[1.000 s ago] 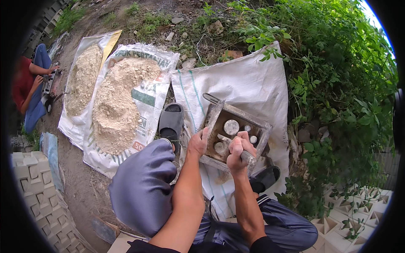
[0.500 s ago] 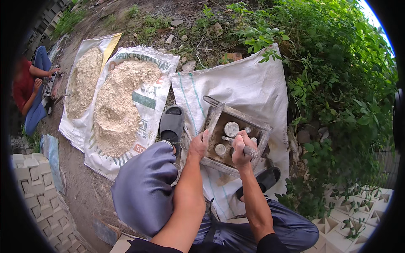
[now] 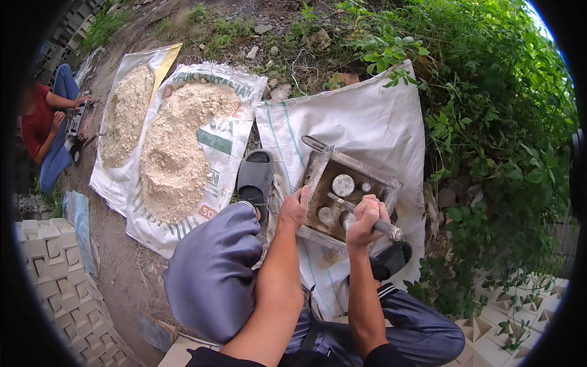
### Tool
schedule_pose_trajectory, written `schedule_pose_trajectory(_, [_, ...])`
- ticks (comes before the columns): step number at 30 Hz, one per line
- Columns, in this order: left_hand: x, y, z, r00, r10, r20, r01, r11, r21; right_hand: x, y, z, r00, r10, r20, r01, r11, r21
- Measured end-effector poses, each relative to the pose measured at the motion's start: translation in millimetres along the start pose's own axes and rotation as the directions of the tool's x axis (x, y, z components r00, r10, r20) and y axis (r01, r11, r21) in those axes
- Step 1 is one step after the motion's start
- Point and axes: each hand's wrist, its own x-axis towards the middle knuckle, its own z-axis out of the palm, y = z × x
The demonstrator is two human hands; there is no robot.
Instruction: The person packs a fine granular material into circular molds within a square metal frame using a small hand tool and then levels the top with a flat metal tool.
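Observation:
On a white woven sack [image 3: 367, 116] in front of me sits a square, dusty grey mould [image 3: 365, 165] with raised walls and a wire loop at its far left corner. Inside stand several round, powder-coated cylinders [image 3: 343, 185] of different widths. My left hand [image 3: 295, 208] is closed over the mould's left wall. A bar-like tool [image 3: 389, 230] with a thick grey handle and a thinner shank is in my right hand [image 3: 365, 221], fingers wrapped round it. The shank reaches over the mould's inside among the cylinders; my right hand partly hides the mould's near right part.
Left of the mould, pale powder [image 3: 174, 159] is heaped on a printed sack [image 3: 232, 131], with another heap [image 3: 127, 116] beyond it. A person in a red shirt [image 3: 36, 122] sits at far left. Green plants [image 3: 489, 116] crowd the right; patterned blocks [image 3: 55, 269] lie lower left.
My right hand has moved slightly right and nearer, turning the tool so its handle end sits lower right. The left hand stays on the mould's wall. The whole view has shifted slightly.

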Motion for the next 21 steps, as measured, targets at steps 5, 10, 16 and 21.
schedule_pose_trajectory(5, [-1,-7,2,1.000,-0.006,-0.020,0.007,1.000,0.015,10,21,-10,0.971,-0.087,0.223,0.104,0.992,-0.069])
schedule_pose_trajectory(10, [1,-10,2,1.000,-0.001,0.005,0.001,1.000,-0.012,38,0,-6,0.958,0.153,0.244,-0.206,0.955,0.212])
schedule_pose_trajectory(16, [4,-15,4,1.000,-0.001,0.020,0.001,1.000,-0.016,35,-47,-7,0.987,0.069,0.143,-0.100,0.970,0.222])
schedule_pose_trajectory(21, [3,-11,7,1.000,0.011,0.012,-0.011,1.000,-0.003,17,-2,-8,0.992,-0.013,0.123,0.001,0.995,0.097])
